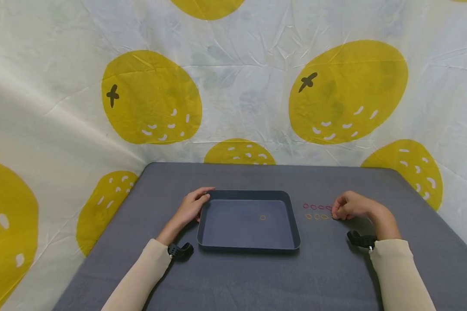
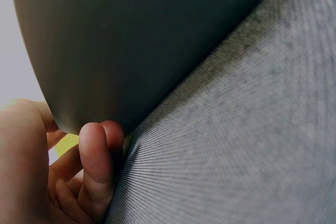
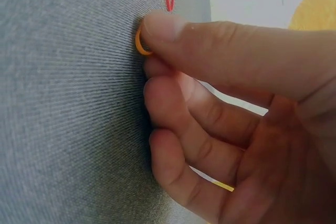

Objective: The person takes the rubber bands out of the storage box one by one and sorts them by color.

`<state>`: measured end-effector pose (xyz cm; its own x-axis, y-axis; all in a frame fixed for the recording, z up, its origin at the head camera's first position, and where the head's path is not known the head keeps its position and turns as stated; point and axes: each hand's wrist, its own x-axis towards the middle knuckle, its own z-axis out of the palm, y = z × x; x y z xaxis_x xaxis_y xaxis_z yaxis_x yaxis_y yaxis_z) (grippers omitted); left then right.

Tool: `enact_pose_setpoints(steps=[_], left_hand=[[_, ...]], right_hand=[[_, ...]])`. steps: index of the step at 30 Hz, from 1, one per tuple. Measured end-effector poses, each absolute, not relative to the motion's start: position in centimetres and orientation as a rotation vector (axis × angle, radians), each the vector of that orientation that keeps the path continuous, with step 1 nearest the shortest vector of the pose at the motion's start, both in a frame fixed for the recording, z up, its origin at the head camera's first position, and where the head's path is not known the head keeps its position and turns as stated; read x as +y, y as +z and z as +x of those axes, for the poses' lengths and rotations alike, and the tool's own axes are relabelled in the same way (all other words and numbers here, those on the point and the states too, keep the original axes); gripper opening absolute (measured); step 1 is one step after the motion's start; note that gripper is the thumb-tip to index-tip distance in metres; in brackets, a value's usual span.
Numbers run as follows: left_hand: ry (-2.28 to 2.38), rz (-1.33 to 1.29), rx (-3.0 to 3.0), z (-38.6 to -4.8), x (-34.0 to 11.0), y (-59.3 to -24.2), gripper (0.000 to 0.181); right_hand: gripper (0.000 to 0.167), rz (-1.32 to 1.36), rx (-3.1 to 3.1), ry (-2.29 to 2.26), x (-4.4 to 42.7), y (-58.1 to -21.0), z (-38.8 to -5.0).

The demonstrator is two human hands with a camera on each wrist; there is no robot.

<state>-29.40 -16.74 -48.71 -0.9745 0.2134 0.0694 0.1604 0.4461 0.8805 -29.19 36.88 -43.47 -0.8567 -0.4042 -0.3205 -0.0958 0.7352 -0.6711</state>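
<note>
A dark grey rectangular tray [image 1: 249,249] lies on the table, with one small orange-yellow rubber band [image 1: 263,217] inside it. My left hand [image 1: 192,204] holds the tray at its far left corner; in the left wrist view its fingers [image 2: 94,150] curl against the corner. Right of the tray, my right hand [image 1: 352,205] pinches an orange-yellow rubber band [image 3: 140,43] at the tabletop, the thumb covering part of it. Beside that hand lie a row of several red rubber bands [image 1: 313,209] and a nearer row of orange-yellow rubber bands [image 1: 317,219].
The grey cloth-covered table [image 1: 249,280] reaches back to a white curtain [image 1: 241,108] printed with large yellow fruit shapes. Dark wrist-worn devices [image 1: 361,239] sit at both cuffs, close above the tabletop.
</note>
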Motion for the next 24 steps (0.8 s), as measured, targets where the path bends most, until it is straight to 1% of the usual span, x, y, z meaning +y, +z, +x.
enact_pose_setpoints(steps=[6, 17, 24], left_hand=[[1.59, 0.342, 2.63, -29.4, -16.7, -48.7, 0.038], [1.608, 0.347, 2.619, -29.5, -16.9, -48.9, 0.038], [1.608, 0.348, 2.622, -29.5, -16.7, -48.8, 0.038]], right_hand=[[0.01, -0.368, 2.491, -0.918, 36.9, -43.2, -29.1], [0.01, -0.429, 2.544, -0.984, 36.9, -42.2, -29.2], [0.016, -0.483, 2.504, -1.055, 36.4, -41.7, -29.1]])
